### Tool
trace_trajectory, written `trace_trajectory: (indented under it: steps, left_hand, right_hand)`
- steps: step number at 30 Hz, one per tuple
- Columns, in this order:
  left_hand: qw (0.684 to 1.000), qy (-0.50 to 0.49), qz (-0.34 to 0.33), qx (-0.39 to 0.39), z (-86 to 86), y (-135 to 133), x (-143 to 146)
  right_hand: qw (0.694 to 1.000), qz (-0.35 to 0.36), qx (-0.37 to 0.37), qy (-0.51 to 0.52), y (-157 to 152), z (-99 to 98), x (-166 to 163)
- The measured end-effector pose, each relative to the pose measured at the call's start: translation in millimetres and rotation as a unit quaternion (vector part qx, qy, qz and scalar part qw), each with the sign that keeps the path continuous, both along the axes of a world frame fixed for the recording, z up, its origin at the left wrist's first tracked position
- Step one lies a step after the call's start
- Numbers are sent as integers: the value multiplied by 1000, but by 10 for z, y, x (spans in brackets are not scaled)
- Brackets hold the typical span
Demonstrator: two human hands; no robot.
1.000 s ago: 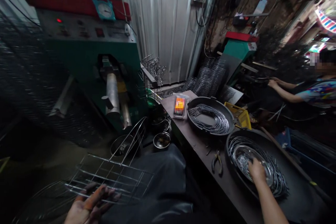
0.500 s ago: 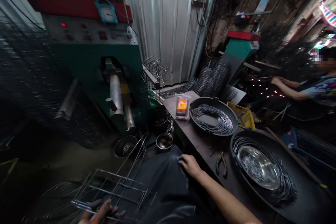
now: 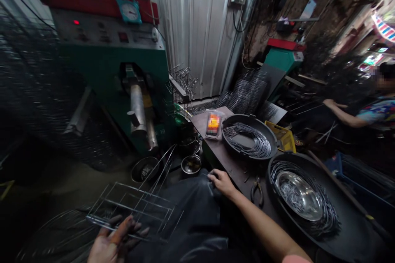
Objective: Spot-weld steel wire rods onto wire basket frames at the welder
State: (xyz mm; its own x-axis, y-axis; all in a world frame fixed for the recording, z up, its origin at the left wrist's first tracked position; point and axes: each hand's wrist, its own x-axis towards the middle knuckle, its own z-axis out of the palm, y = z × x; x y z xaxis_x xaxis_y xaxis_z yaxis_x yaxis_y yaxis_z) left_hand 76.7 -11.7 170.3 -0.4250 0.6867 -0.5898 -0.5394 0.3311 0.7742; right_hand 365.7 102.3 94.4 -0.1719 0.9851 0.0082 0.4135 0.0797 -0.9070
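The wire frame [image 3: 135, 191] lies at 12 o'clock from the left hand [image 3: 112, 240] and 9 o'clock from the right hand [image 3: 222, 183], its long axis running 9 to 3, with longer rods rising toward 1 o'clock. The left hand is nearer, fingers curled under the near rods, though the grip is unclear. The right hand, loosely closed, rests well apart at the table [image 3: 222, 158] edge near pliers [image 3: 256, 194]. The packet [image 3: 213, 125] label is blurred; the gauge [image 3: 128, 9] is unreadable.

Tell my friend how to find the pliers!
Find the dark workbench beside the green machine. Near the right hand, black-handled pliers lie beside the big black pan. Unlike the wire, they sit outside the pans.
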Motion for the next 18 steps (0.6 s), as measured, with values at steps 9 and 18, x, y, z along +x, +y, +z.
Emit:
trace_trajectory:
  steps: [9,18]
  left_hand:
    - [997,39,21,55,68,99,5]
    - [996,10,29,83,-206,52,38]
  right_hand:
    - [994,68,12,81,477,553,-948]
    - [987,109,-27,112,553,527,-1302]
